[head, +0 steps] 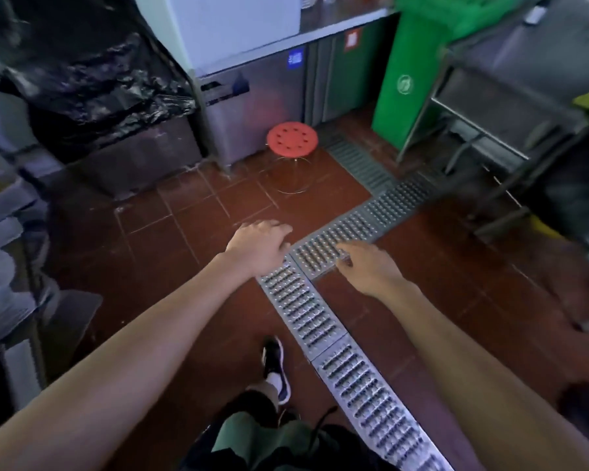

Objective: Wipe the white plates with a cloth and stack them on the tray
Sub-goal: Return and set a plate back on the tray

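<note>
My left hand (259,246) and my right hand (368,266) both reach forward holding nothing, fingers loosely curled, palms down. Below them lies a metal floor drain grate (323,321) crossing red floor tiles (170,232). One red round stool (292,139) stands ahead, one green bin (405,86) to its right. I see no plates, cloth or tray here.

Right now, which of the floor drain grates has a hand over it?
The shiny studded metal grate at the corner of the run: the right hand is over it. The dark slatted grate beyond, near the red stool, has none.
</note>
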